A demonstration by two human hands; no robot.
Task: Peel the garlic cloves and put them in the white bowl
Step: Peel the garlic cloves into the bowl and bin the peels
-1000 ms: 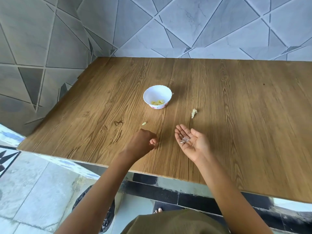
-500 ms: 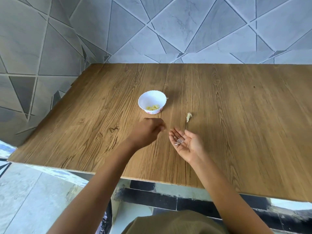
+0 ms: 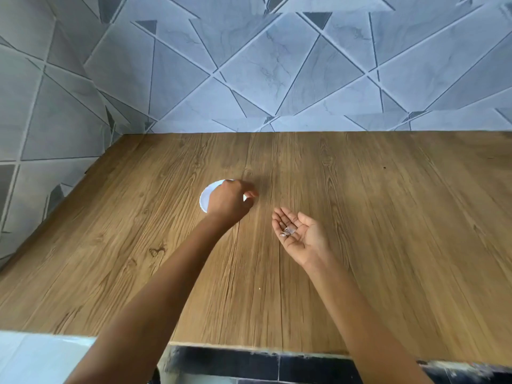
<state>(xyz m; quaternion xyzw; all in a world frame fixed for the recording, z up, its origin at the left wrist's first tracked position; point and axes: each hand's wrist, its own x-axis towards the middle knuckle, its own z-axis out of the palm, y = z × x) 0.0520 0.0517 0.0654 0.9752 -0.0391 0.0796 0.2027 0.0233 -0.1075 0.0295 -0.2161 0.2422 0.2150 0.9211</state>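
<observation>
Head view, left hand (image 3: 228,202) curled over white bowl (image 3: 207,195), grip unclear, right hand (image 3: 302,235) flat.

White bowl (image 3: 207,195) — brown woodgrain table (image 3: 360,217) — grey triangle-patterned tiles (image 3: 277,65).

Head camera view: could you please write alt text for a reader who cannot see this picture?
A person's left hand, fingers curled, covers most of a white bowl on a wooden table. To its right, the right hand is open, palm up, with small pale scraps of peel in it. Grey patterned tiles line the walls behind.
</observation>
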